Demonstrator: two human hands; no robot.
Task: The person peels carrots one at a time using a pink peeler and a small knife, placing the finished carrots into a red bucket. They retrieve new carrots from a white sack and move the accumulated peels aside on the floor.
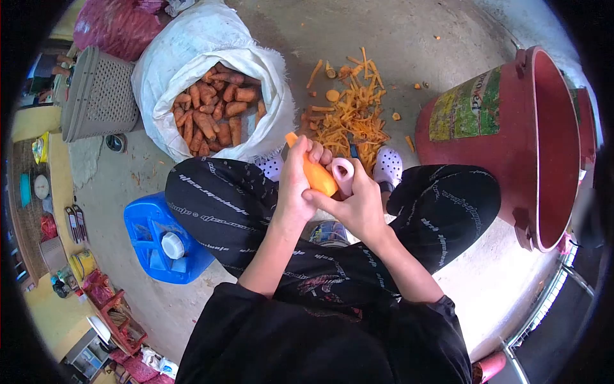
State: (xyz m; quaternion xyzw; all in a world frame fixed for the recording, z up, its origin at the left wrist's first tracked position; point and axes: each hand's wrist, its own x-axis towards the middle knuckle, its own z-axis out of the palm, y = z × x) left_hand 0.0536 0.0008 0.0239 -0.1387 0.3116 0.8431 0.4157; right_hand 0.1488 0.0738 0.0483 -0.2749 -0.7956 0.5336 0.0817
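A bright orange carrot [321,179], its surface smooth and peeled, lies in my left hand [298,185], whose fingers wrap round it. In my right hand [359,208] is a peeler with a pink handle [343,175], held against the carrot's right side. The right thumb presses near the carrot's lower end, and the peeler's blade is hidden. Below my hands, a heap of orange peelings [352,121] covers the floor between my feet. To the left stands a white woven sack [192,48], rolled open, full of unpeeled carrots [214,109].
At the right leans a large red bucket [473,153]. A blue jerrycan [150,221] stands by my left leg. Grey perforated crates [105,96] are beside the sack, with a pink mesh sack [115,29] behind. Shelving [121,320] lines the left edge.
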